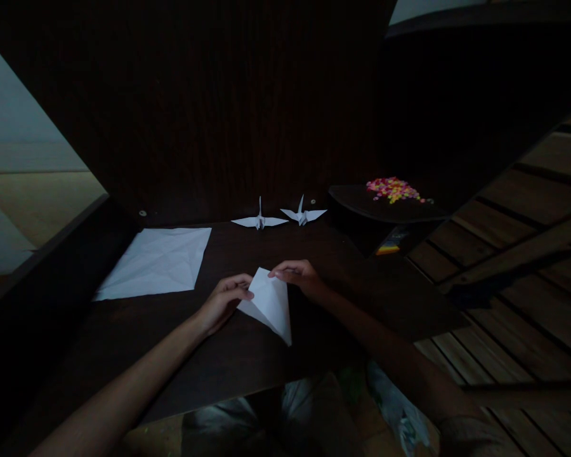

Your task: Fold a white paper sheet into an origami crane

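Note:
A partly folded sheet of white paper (272, 301) is held just above the dark desk, its lower corner pointing down and to the right. My left hand (226, 298) pinches its left edge, thumb on top and fingers behind. At the upper right edge, my right hand (297, 276) grips the same paper between thumb and fingers. Beyond the hands stand two white origami cranes, one crane (260, 221) at the middle and another crane (303, 216) to its right, both with wings spread. A creased, unfolded paper sheet (164, 261) lies flat to the left.
The dark wooden desk (190, 355) has a tall back panel (247, 108) behind the cranes. A rounded shelf (356, 202) at the right carries a heap of small colourful pieces (394, 189). Wooden slats (528, 317) lie further right. The desk's front edge is close to my lap.

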{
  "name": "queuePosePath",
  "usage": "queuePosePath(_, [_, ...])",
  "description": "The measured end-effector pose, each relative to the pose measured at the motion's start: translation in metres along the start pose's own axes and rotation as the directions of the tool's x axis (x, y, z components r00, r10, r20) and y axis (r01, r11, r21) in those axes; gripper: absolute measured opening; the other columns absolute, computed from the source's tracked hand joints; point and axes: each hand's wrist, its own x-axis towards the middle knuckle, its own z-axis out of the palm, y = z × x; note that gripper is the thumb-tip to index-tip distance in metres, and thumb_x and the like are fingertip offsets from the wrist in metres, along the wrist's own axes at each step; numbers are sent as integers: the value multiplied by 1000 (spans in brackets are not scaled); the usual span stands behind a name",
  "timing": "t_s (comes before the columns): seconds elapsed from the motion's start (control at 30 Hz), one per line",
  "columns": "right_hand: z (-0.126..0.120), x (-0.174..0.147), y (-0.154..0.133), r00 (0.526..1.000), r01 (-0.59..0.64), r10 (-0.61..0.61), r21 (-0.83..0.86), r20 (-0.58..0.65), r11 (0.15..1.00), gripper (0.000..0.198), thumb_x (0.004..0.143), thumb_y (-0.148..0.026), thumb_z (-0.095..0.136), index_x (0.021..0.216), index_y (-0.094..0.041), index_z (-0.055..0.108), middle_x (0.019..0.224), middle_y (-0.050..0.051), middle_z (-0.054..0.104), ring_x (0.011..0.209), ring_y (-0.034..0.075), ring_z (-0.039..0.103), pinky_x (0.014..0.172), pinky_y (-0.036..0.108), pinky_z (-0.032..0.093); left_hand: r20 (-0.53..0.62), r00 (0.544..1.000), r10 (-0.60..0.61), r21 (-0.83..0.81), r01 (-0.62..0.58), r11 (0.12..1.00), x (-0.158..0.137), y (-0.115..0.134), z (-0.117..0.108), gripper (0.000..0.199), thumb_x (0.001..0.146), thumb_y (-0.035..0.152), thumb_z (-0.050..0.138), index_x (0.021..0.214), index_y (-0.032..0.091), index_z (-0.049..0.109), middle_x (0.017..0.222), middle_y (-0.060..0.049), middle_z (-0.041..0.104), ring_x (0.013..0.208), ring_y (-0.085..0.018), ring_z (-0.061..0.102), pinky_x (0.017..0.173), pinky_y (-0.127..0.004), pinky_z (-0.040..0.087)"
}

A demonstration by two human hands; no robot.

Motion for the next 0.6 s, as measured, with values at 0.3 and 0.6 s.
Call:
queuePosePath(0.3, [-8,3,3,999,-21,14,143,47,990,17,60,-25,69,74,-17,74,74,3,69,70,17,59,64,27,41,-83,995,51,190,-34,981,2,-4,-6,13,60,25,71,59,15,63,55,2,59,53,-12,51,53,-22,34])
queuePosePath(0.6, [-14,5,3,998,-34,25,141,65,989,25,55,-17,72,81,-17,72,76,1,67,72,14,57,68,25,40,-90,992,88,189,-70,980,4,-1,-8,33,62,32,79,88,15,67,69,-1,69,60,-14,60,58,-22,40])
